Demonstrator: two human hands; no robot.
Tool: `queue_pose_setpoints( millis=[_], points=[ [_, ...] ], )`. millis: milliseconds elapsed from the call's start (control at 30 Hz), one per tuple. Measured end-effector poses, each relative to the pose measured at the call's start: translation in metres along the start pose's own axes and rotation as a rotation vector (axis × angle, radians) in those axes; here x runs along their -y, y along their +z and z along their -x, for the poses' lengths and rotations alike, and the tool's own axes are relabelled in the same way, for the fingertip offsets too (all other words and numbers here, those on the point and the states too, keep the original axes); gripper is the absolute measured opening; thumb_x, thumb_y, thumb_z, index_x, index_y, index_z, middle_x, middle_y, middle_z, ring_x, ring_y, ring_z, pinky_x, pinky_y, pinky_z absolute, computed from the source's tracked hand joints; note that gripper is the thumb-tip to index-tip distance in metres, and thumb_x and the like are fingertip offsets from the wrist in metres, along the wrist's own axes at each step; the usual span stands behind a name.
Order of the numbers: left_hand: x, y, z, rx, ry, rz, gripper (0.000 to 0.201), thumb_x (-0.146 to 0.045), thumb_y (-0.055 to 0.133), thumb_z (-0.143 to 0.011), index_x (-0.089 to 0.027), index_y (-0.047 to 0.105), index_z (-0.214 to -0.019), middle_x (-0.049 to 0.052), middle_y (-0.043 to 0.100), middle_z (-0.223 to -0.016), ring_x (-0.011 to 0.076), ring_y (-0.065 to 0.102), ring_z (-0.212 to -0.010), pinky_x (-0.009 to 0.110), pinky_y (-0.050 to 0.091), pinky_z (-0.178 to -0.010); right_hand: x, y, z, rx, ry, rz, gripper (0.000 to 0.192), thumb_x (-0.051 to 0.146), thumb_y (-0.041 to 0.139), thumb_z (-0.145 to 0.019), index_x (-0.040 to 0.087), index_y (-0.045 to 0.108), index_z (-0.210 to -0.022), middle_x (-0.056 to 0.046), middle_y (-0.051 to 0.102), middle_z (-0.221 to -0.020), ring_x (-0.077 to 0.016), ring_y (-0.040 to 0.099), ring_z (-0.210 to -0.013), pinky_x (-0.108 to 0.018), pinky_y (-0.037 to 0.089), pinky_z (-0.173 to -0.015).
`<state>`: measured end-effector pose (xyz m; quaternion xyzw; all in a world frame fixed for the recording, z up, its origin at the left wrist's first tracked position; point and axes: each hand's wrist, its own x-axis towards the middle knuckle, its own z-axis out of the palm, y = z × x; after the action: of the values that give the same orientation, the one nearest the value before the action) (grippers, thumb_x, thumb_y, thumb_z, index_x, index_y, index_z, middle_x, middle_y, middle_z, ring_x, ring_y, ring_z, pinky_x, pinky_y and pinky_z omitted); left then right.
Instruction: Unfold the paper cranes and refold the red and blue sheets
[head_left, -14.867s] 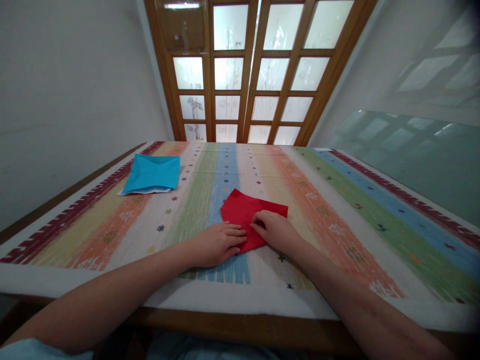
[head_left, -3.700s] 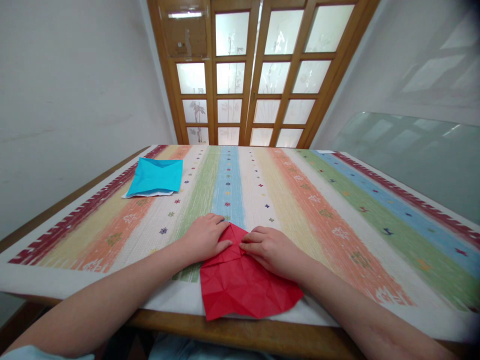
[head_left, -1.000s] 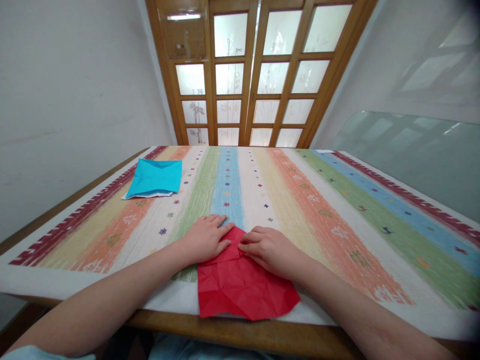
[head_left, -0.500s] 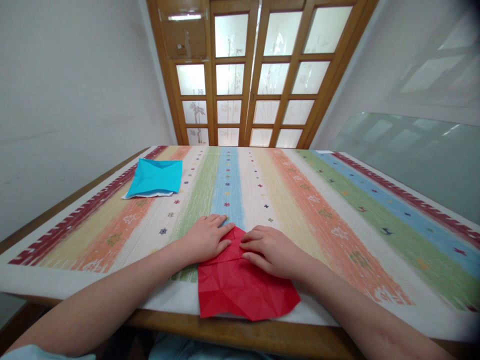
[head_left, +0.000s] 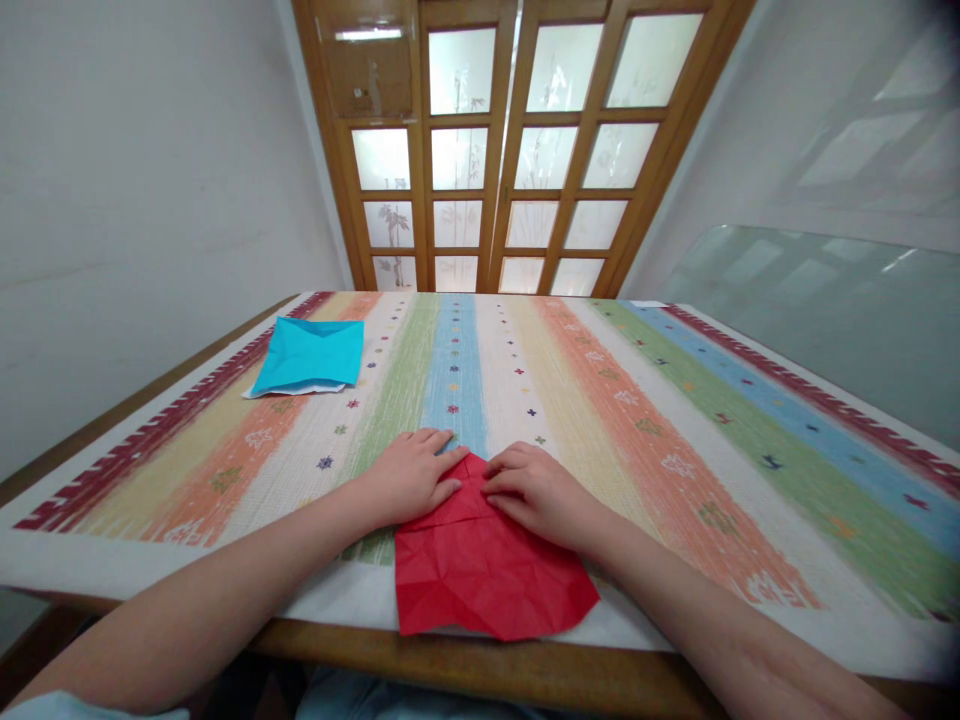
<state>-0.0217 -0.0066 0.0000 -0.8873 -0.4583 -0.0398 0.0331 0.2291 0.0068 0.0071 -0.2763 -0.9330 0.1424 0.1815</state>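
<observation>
Little has changed over the last second: the red paper (head_left: pixel 484 570) lies in the same spot at the near table edge, and only the right hand (head_left: pixel 536 492) has crept a touch toward 12 o'clock along the paper's upper point. Fifteen seconds ago the sheet sat farther out on the cloth, at 12 o'clock from where it is now.

Both hands rest palm down, side by side, at the paper's far tip. The left hand (head_left: pixel 411 475) lies flat with fingers spread, its fingertips on the left slope of the tip. The right hand has its fingers curled, pressing the right slope; whether it pinches a flap is hard to tell. Neither hand lifts the sheet. Both forearms reach in from 6 o'clock.

The red paper is creased all over and overhangs the wooden table edge (head_left: pixel 480 668) slightly. A striped cloth (head_left: pixel 615 400) covers the table. At 10 o'clock from the hands, well apart, lies a blue paper (head_left: pixel 309 353). Beyond, at 12 o'clock, stands a wooden door (head_left: pixel 510 140) with frosted panes, between white walls.
</observation>
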Motion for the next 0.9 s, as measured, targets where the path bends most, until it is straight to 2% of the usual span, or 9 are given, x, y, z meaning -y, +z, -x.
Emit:
queue_pose_setpoints(
  millis=[67,200,267,367,567,900],
  points=[
    [0.000,0.000,0.000,-0.001,-0.001,0.008,0.051,-0.051,0.041,-0.102,-0.025,0.053,-0.144,0.016,0.051,-0.149,0.0340,0.053,-0.131,0.050,0.042,-0.106,-0.002,0.001,0.001,-0.024,0.044,0.032,0.023,0.025,0.064,-0.093,0.024,0.075,-0.114,-0.008,0.072,-0.118,-0.0246,0.062,-0.113,-0.041,0.046,-0.100],
    [-0.001,0.001,0.000,0.002,-0.008,0.014,0.053,-0.051,0.041,-0.102,-0.023,0.052,-0.146,0.017,0.051,-0.149,0.0350,0.052,-0.132,0.051,0.041,-0.107,-0.008,0.005,0.003,0.012,0.157,0.087,0.061,0.037,0.067,-0.090,0.020,0.054,-0.146,-0.015,0.051,-0.152,-0.0341,0.040,-0.143,-0.054,0.032,-0.117],
    [-0.001,0.001,0.000,0.009,-0.010,0.008,0.053,-0.051,0.042,-0.102,-0.024,0.052,-0.146,0.017,0.050,-0.150,0.0349,0.052,-0.132,0.051,0.041,-0.107,-0.012,0.008,0.004,0.083,0.191,0.089,0.067,0.043,0.063,-0.092,0.020,0.046,-0.153,-0.014,0.039,-0.161,-0.0354,0.027,-0.151,-0.058,0.024,-0.121],
    [-0.001,0.002,0.000,0.011,-0.010,-0.005,0.052,-0.051,0.042,-0.101,-0.024,0.052,-0.146,0.016,0.050,-0.150,0.0342,0.051,-0.133,0.050,0.041,-0.108,-0.017,0.010,0.004,0.157,0.215,0.082,0.069,0.048,0.057,-0.095,0.022,0.039,-0.157,-0.013,0.027,-0.166,-0.0355,0.017,-0.155,-0.060,0.016,-0.123],
    [0.000,0.003,-0.001,0.009,-0.008,-0.017,0.055,-0.053,0.040,-0.102,-0.025,0.050,-0.148,0.016,0.050,-0.151,0.0337,0.051,-0.133,0.049,0.041,-0.108,-0.017,0.007,0.003,0.204,0.217,0.083,0.070,0.052,0.055,-0.096,0.028,0.034,-0.159,-0.013,0.022,-0.167,-0.0366,0.014,-0.155,-0.062,0.013,-0.122],
    [0.001,0.004,-0.001,0.009,-0.010,-0.016,0.055,-0.052,0.041,-0.101,-0.024,0.051,-0.147,0.016,0.050,-0.151,0.0341,0.051,-0.133,0.049,0.039,-0.108,-0.015,0.003,0.002,0.220,0.225,0.067,0.068,0.050,0.058,-0.096,0.031,0.036,-0.158,-0.012,0.022,-0.168,-0.0371,0.015,-0.155,-0.064,0.014,-0.121]
  ],
)
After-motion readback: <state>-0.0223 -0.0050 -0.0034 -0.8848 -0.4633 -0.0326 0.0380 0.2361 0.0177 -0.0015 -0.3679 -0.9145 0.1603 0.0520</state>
